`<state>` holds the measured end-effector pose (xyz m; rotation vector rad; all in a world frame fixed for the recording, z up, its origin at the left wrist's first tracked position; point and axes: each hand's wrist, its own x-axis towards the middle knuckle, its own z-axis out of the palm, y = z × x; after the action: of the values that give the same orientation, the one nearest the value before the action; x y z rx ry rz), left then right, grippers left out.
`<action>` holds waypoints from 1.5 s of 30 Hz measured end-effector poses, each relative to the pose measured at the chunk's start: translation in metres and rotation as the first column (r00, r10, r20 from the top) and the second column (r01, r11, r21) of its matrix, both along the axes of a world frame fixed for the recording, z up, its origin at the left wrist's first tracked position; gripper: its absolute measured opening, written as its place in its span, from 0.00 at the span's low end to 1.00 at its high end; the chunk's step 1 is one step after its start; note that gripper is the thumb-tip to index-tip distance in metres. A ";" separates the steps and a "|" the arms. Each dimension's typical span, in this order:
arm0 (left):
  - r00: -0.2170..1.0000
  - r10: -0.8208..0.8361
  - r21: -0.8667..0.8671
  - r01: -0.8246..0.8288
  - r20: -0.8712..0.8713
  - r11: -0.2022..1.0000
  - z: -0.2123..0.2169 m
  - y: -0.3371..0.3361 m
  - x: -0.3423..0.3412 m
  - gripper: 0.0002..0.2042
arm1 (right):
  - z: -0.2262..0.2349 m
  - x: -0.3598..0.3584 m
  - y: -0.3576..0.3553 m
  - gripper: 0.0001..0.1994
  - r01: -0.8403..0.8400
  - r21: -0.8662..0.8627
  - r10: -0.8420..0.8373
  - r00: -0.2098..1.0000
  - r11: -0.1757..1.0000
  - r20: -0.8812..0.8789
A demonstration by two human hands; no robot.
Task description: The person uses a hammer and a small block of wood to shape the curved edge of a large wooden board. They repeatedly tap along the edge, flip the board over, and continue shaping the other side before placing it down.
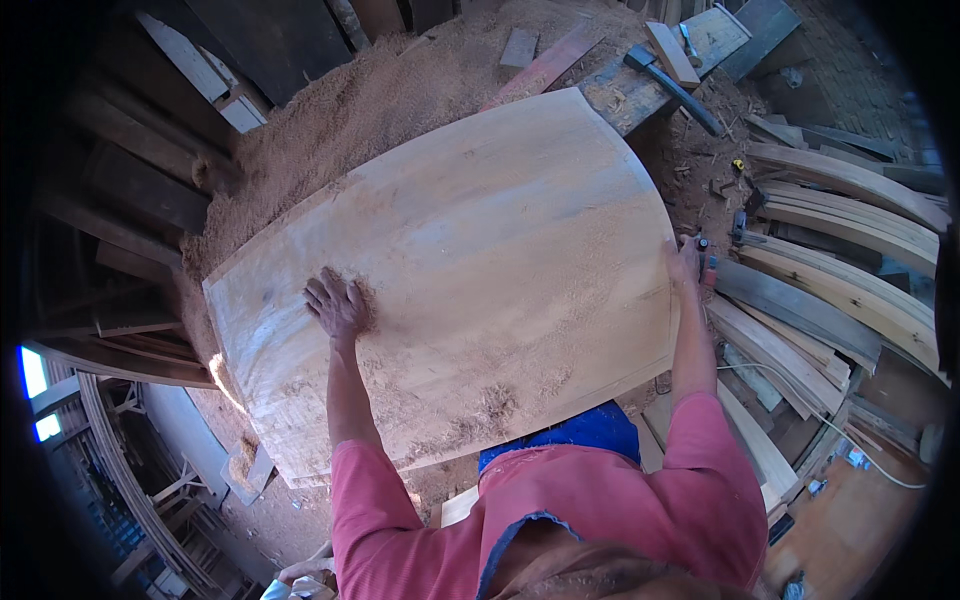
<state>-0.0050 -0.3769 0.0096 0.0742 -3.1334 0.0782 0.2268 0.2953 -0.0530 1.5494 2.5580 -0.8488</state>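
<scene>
A broad, pale wooden panel (500, 230) with a curved right edge lies before me, scattered with sawdust and shavings. My left hand (340, 304) rests on its left part, palm down and fingers spread, beside a small heap of sawdust (368, 300). At the panel's right edge is my right hand (684, 264), its fingers closed and partly hidden. Right against it shows a small dark and red object (709, 268), perhaps part of a tool; its kind is unclear, and whether the hand grips it or the panel's edge is hidden.
A hammer (672, 88) lies on a plank beyond the panel's far right corner. Curved boards (850, 215) are stacked at the right, with a pale cable (850, 440) nearby. Deep sawdust (330, 135) covers the far side. Dark planks (150, 190) stand at the left.
</scene>
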 end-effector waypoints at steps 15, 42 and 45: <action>0.932 -0.358 0.240 0.336 0.050 0.910 -0.033 0.305 0.022 0.43 | -0.056 0.096 0.011 0.24 -0.056 -0.535 -0.024 0.990 0.843 -0.140; 0.987 -0.155 -0.008 0.156 0.041 0.988 -0.068 0.521 -0.098 0.39 | -0.029 -0.227 0.095 0.21 -0.534 -0.672 0.295 0.845 0.513 -0.445; 0.983 -0.183 0.028 0.182 0.019 0.983 -0.075 0.524 -0.108 0.40 | -0.032 -0.235 0.095 0.21 -0.517 -0.705 0.235 0.854 0.486 -0.464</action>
<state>-0.1126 0.1473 -0.0654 -0.2153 -3.1455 0.0363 -0.0081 0.3902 -0.0849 0.5402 1.9446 -1.9278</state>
